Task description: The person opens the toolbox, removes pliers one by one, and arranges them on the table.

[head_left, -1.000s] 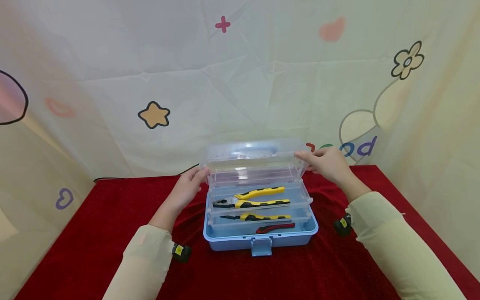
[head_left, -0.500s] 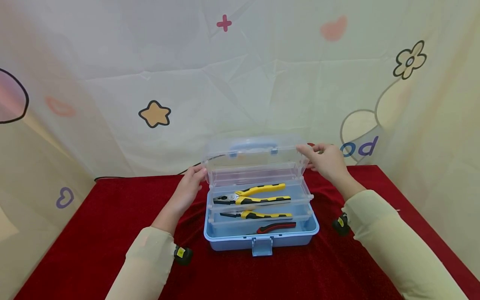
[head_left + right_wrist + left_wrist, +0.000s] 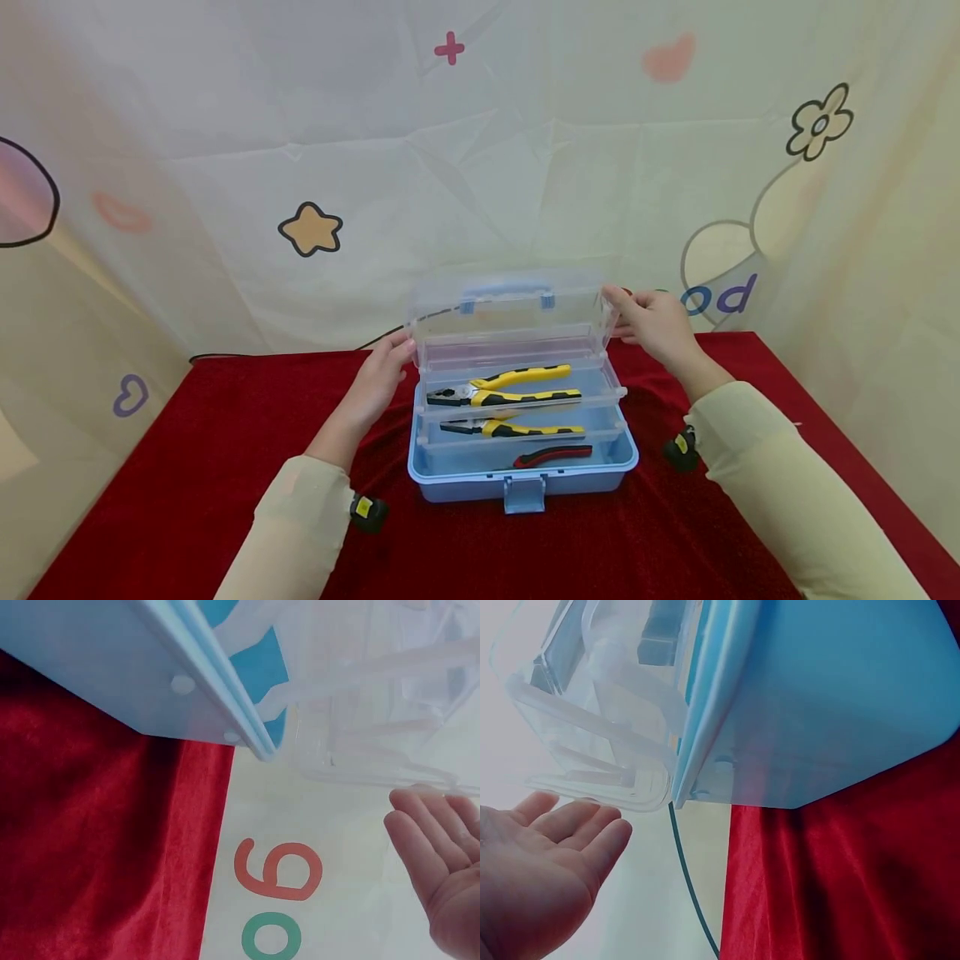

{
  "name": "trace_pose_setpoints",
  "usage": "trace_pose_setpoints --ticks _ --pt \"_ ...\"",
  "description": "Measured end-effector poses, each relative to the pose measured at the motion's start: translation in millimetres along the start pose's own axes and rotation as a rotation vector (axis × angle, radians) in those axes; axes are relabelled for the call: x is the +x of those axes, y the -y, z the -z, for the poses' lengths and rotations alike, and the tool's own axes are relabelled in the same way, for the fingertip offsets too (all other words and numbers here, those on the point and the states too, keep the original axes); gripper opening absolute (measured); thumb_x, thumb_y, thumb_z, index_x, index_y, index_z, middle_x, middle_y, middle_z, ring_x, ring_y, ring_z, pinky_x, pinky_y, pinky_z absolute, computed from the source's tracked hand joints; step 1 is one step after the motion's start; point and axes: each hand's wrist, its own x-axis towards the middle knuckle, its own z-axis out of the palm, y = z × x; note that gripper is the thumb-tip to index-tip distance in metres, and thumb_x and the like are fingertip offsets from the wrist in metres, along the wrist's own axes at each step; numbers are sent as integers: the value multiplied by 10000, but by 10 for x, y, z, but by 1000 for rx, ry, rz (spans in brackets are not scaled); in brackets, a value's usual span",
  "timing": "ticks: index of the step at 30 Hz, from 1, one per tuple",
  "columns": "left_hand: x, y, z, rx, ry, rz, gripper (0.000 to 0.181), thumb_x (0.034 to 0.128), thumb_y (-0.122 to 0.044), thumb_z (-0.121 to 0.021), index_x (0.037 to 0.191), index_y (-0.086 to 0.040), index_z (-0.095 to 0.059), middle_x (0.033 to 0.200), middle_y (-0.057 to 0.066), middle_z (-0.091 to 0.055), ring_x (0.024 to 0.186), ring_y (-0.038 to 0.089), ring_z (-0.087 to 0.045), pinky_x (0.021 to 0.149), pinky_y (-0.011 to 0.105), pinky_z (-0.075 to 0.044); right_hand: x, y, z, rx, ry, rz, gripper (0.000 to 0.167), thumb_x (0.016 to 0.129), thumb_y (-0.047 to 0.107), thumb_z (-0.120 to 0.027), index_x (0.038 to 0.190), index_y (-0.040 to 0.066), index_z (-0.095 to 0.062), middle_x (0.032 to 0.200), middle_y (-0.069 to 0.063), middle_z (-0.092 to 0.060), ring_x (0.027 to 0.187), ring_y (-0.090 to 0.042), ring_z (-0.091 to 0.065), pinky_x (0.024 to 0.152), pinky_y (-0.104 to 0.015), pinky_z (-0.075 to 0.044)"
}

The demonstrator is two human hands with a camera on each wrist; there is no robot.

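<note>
A blue toolbox (image 3: 555,482) stands on the red cloth, its clear lid (image 3: 517,321) raised and tipped back. Two clear trays have risen inside. Combination pliers with yellow-black handles (image 3: 525,400) lie in the upper tray, and a second yellow-black pair (image 3: 525,430) lies lower. A red-black handle (image 3: 553,455) shows at the bottom. My left hand (image 3: 378,375) touches the lid's left side, with fairly straight fingers (image 3: 574,825) along its wall in the left wrist view. At the right corner my right hand (image 3: 660,329) holds the lid's edge, thumb in front and fingers behind.
A red velvet cloth (image 3: 247,433) covers the table. Behind it hangs a pale printed curtain (image 3: 375,167). A dark cable (image 3: 217,357) runs along the table's back edge. The blue latch (image 3: 524,493) hangs down at the toolbox's front.
The lid has swung further back, bringing its blue handle into clear view. The trays have risen slightly with their pliers. My right hand has shifted a little up and outward; my left has barely moved.
</note>
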Motion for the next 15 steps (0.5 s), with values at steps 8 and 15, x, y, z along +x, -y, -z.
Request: trace_pose_setpoints --ticks 8,15 --pt "-2 25 -7 -11 29 -55 533 991 -439 -346 1484 -247 -285 1533 58 -289 1384 333 -307 1100 572 -292 33 -41 -20 50 3 -14 897 836 737 -392 1295 -26 -504 1213 -260 -605 1063 -364 -636 869 -390 -520" --pt "24 33 -8 -9 45 -107 534 1002 -400 -316 1499 -214 -259 1539 80 -275 1392 348 -276 1103 611 -255 23 -119 33 129 134 7 867 909 672 -327 1355 -65 -429 1335 -284 -507 1178 -380 -558 899 -395 -492"
